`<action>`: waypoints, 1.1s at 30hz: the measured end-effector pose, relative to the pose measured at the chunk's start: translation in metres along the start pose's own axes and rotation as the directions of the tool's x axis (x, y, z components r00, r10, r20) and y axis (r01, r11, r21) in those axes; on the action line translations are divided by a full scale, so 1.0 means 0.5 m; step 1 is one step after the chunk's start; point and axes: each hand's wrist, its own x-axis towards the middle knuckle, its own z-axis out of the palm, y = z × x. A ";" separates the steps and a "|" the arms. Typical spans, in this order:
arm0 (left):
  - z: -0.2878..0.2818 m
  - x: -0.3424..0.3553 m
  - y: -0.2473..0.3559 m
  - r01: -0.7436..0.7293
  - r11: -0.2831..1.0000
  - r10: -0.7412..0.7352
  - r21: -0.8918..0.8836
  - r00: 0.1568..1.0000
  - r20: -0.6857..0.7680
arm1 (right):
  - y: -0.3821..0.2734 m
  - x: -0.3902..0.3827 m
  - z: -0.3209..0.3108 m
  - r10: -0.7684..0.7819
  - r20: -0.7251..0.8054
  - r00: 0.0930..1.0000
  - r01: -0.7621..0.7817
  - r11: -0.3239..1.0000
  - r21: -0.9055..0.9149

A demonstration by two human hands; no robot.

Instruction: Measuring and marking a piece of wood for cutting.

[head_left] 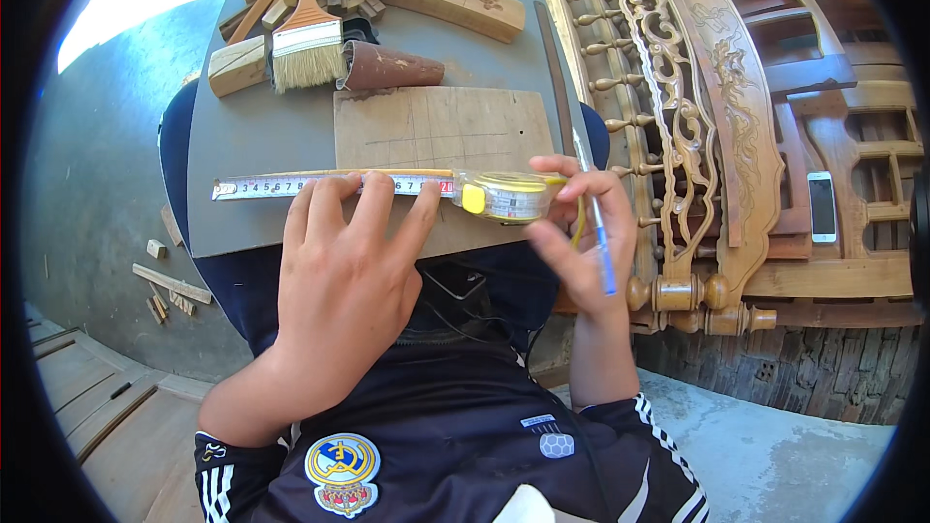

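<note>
A clear-cased tape measure with a yellow rim [504,196] lies near the front edge of the grey board, its white blade [266,188] drawn out to the left. My left hand [351,247] rests over the blade, fingers spread and their tips on it; its thumb is hidden. A blue and white pen [598,237] is held between the fingers of my right hand [593,228], beside the tape case. That hand's thumb and fingertips are at the case's right end. A thin wooden strip [441,173] runs along the blade's far edge. Beyond it sits a flat wooden board with pencilled lines [436,126].
On the grey board [232,136] are a wide paintbrush [308,34], rolled brown sandpaper [392,68] and several wood blocks [450,0]. Carved wooden furniture panels [736,116] stand to the right, with a white phone [821,205] on them. Wood offcuts [172,283] lie on the floor at left.
</note>
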 end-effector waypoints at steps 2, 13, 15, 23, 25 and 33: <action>-0.001 0.000 0.002 -0.012 1.000 0.012 0.002 1.000 -0.015 | 0.010 0.012 0.007 -0.201 0.072 0.977 0.214 0.932 -0.294; 0.008 0.007 0.000 0.002 1.000 -0.002 0.009 0.999 -0.052 | 0.012 0.030 -0.041 -0.091 0.050 0.995 0.104 0.877 -0.470; 0.009 0.006 -0.001 0.005 1.000 -0.005 0.004 0.999 -0.053 | 0.012 0.026 -0.073 -0.103 0.057 0.993 0.117 0.858 -0.500; 0.008 0.005 -0.002 -0.017 1.000 0.017 -0.002 0.999 -0.039 | 0.028 -0.004 -0.133 -0.107 -0.050 0.993 0.073 0.891 -0.448; 0.007 0.005 -0.002 -0.014 1.000 0.014 0.006 0.998 -0.054 | 0.029 -0.006 -0.139 -0.114 -0.037 0.993 0.081 0.870 -0.486; 0.009 0.006 0.002 -0.013 0.999 0.014 0.031 0.998 -0.059 | 0.016 -0.016 -0.169 0.030 -0.236 0.971 -0.123 0.912 -0.391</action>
